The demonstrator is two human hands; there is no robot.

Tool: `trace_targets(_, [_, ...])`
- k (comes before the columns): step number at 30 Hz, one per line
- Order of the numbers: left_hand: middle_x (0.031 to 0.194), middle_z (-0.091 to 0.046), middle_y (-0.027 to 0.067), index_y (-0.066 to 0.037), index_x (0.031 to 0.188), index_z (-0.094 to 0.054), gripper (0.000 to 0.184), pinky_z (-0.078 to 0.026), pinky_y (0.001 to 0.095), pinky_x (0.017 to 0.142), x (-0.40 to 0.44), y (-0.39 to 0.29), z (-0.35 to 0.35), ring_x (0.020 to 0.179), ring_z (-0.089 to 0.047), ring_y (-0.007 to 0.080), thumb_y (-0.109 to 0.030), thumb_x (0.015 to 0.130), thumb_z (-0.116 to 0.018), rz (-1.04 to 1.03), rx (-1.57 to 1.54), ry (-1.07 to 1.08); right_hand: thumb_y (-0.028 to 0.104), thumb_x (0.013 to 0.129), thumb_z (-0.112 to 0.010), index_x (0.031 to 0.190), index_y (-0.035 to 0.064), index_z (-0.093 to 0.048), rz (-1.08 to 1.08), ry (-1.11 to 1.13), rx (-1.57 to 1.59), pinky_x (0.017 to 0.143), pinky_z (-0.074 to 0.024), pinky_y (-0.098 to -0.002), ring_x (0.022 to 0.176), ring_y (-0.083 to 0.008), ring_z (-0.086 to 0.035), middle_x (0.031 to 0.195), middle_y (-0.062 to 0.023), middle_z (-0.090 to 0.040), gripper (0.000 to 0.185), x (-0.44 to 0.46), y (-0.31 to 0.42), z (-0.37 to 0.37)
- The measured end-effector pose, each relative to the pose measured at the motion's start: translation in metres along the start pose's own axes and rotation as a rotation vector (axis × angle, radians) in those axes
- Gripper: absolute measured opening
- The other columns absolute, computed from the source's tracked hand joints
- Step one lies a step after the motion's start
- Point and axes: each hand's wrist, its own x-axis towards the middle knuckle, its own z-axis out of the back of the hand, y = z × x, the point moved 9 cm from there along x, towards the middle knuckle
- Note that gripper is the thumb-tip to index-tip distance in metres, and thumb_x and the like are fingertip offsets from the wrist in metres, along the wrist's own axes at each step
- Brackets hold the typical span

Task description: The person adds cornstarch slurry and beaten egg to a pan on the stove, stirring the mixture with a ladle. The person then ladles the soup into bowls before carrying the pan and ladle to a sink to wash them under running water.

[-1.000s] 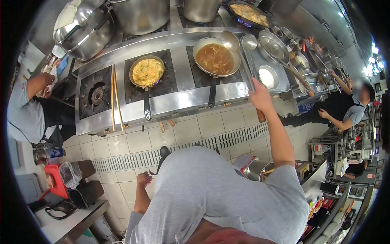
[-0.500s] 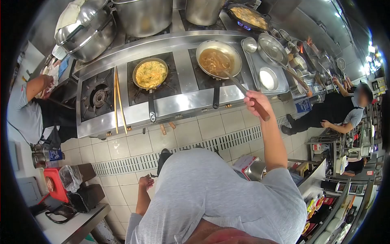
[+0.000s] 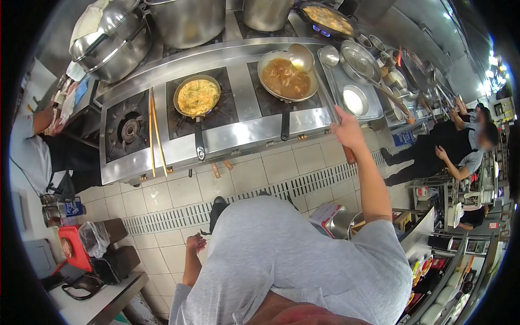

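My right hand (image 3: 348, 131) is closed around the wooden grip of a long-handled ladle (image 3: 301, 56). The ladle's bowl is at the far right rim of a frying pan (image 3: 269, 92), facing down over brown broth (image 3: 283, 77) with pale pieces in it. On the burner to the left is a smaller frying pan (image 3: 199, 138) holding a round yellow omelette (image 3: 197, 97) with green flecks. My left hand (image 3: 195, 242) hangs low beside my body, away from the stove, its fingers loosely apart and holding nothing.
Long wooden chopsticks (image 3: 154, 132) lie across the stove front by a left burner (image 3: 131, 130). A tray on the right carries a second ladle (image 3: 329, 56) and a bowl of white contents (image 3: 355, 101). Large pots (image 3: 187, 24) stand behind. People work at left (image 3: 40, 157) and right (image 3: 428, 151).
My right hand has swung the ladle from inside the broth up to the pan's far right rim. The broth now spreads wider across the pan. My left hand stays low.
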Motion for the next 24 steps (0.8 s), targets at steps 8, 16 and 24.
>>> trace_targets(8, [0.083,-0.066,0.0153,0.002,0.108,-0.056,0.042,-0.045,0.0355,0.048,0.003,0.000,-0.006,0.057,-0.061,0.0218,-0.039,0.100,-0.053,-0.032,0.025,0.000,0.014,0.084,-0.067,0.136,-0.0003,-0.050,-0.005,0.005,-0.260,0.072,-0.0553,-0.0432,0.082,-0.0350,-0.069,0.093,-0.0235,-0.068,0.057,0.008,-0.019,-0.023])
trace_targets(16, [0.088,-0.067,0.0161,0.003,0.113,-0.056,0.044,-0.046,0.0356,0.049,-0.008,0.001,-0.001,0.059,-0.061,0.0213,-0.039,0.100,-0.053,-0.032,0.028,-0.020,0.010,0.092,-0.063,0.099,0.0077,-0.048,-0.486,0.445,1.278,0.042,-0.0384,-0.0248,0.052,-0.0071,-0.050,0.072,-0.0009,-0.057,0.016,-0.012,-0.016,-0.059])
trace_targets(24, [0.085,-0.066,0.0144,0.002,0.111,-0.056,0.043,-0.046,0.0368,0.052,-0.006,0.009,0.000,0.059,-0.060,0.0211,-0.039,0.100,-0.053,0.004,-0.047,0.006,0.010,0.089,-0.064,0.133,-0.0013,-0.052,-0.244,0.239,0.686,0.045,-0.0415,-0.0265,0.050,-0.0098,-0.050,0.069,-0.0026,-0.056,0.047,-0.020,-0.010,-0.031])
